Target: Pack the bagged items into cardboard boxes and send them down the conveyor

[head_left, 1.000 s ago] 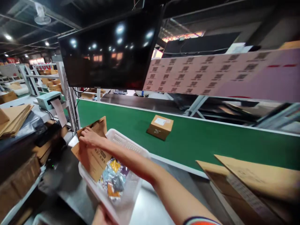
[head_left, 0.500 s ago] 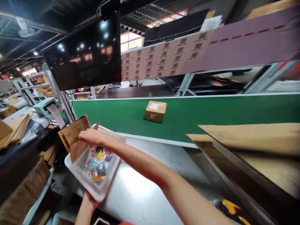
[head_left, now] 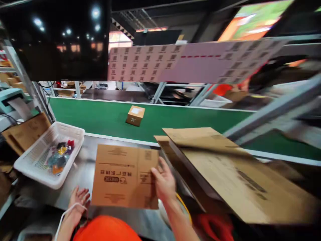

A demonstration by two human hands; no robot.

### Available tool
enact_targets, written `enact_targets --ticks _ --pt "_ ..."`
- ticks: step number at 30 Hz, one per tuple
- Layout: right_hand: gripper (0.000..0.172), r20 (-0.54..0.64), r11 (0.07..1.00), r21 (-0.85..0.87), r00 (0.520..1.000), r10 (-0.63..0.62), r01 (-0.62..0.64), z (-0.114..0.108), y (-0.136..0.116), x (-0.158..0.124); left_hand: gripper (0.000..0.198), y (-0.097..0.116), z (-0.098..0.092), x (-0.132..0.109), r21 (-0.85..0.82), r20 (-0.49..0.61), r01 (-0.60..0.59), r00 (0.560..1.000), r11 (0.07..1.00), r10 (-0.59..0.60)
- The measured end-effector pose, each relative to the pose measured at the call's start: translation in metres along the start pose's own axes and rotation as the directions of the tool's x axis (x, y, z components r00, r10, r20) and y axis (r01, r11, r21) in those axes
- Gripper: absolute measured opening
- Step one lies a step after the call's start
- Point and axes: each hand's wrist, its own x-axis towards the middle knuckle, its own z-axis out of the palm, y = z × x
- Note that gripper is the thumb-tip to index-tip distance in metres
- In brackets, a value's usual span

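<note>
A flat, folded cardboard box (head_left: 117,177) with dark printing is held up in front of me. My right hand (head_left: 164,179) grips its right edge, thumb on the near face and fingers behind. My left hand (head_left: 77,202) is just left of the cardboard's lower left corner, palm up with its fingers apart, holding nothing; a white cord loops by its wrist. On the metal table at the left stands a white plastic basket (head_left: 27,164). Several small bagged items (head_left: 60,155), yellow, orange, red and bluish, lie in it.
A small taped carton (head_left: 135,115) with a white label sits on the green conveyor (head_left: 175,117) behind the table. Large cardboard sheets (head_left: 225,167) fill the right side. More flat cardboard (head_left: 30,132) leans behind the basket. A dark screen (head_left: 57,43) hangs at upper left.
My right hand has come from the basket to the middle, bringing the flat cardboard box out. My left hand has let go of the basket's near end. The view has turned right.
</note>
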Motion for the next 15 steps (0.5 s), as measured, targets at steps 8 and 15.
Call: enact_targets --ticks 8,15 --pt "0.112 0.250 0.867 -0.475 0.968 -0.028 0.148 -0.007 0.047 -0.015 0.096 0.082 0.161 -0.046 0.376 0.711 -0.316 0.701 0.871 -0.052" --pt "0.097 0.542 0.805 -0.469 0.838 -0.062 0.363 0.003 0.030 0.008 0.080 0.051 0.174 -0.074 0.259 0.874 -0.361 0.482 0.896 -0.059"
